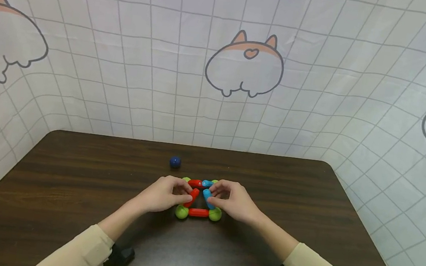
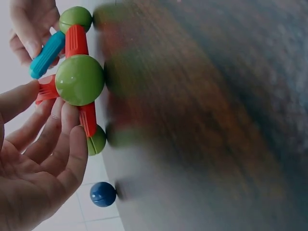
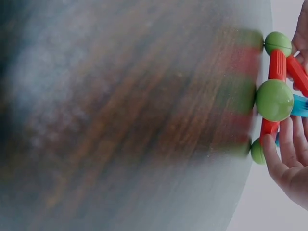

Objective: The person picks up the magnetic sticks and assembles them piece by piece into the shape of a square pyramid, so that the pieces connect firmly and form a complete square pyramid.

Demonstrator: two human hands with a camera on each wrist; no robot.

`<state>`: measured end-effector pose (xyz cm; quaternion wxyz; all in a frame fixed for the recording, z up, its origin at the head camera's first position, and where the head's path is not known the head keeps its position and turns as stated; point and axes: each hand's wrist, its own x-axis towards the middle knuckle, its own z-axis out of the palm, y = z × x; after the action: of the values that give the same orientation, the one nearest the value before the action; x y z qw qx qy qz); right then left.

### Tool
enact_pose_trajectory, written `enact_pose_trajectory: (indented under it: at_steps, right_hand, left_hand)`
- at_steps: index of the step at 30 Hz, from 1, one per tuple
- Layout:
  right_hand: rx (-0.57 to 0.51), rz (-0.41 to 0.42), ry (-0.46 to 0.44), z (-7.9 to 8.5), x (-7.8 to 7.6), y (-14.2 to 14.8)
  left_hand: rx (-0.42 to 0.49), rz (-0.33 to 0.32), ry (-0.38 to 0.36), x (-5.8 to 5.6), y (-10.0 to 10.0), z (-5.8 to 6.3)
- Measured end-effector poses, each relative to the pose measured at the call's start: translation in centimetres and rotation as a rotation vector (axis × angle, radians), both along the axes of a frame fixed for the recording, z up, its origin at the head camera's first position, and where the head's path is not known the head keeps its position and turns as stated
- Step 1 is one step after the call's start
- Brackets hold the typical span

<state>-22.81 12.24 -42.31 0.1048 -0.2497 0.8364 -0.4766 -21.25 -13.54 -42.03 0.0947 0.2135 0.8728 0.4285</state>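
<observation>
On the dark table, green balls point(image 1: 182, 212) and a red rod point(image 1: 198, 212) form the near side of a toy frame. Its far side has a short red rod point(image 1: 195, 183) and a blue rod point(image 1: 207, 183). My left hand point(image 1: 162, 194) pinches a red rod point(image 2: 46, 89) that slants up and inward from the near left green ball point(image 2: 80, 80). With thumb and fingers, my right hand point(image 1: 237, 202) holds a light blue rod point(image 1: 209, 198), tilted inward above the near right green ball point(image 3: 274, 100). The two slanting rods' upper ends are close but apart.
A dark blue ball point(image 1: 175, 161) lies alone behind the frame, toward the table's far edge. Around the wooden table point(image 1: 71, 168) hangs a white gridded curtain point(image 1: 145, 61) with cartoon animal drawings.
</observation>
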Motion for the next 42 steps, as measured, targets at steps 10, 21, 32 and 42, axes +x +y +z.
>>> enact_pose_trajectory:
  at_steps: [10, 21, 32, 42]
  right_hand:
    - [0.009, 0.02, -0.001, 0.13, -0.16, -0.17]
    - [0.009, 0.036, -0.026, 0.11, -0.09, -0.2]
    - [-0.009, 0.042, -0.044, 0.09, -0.21, -0.15]
    - [-0.003, 0.077, -0.027, 0.03, -0.6, -0.18]
  left_hand:
    - [0.057, -0.04, 0.049, -0.14, -0.1, -0.44]
    - [0.044, -0.093, 0.084, -0.41, 0.23, -0.42]
    - [0.041, -0.095, 0.08, -0.52, 0.3, -0.48]
    - [0.039, -0.102, 0.077, -0.6, 0.34, -0.42]
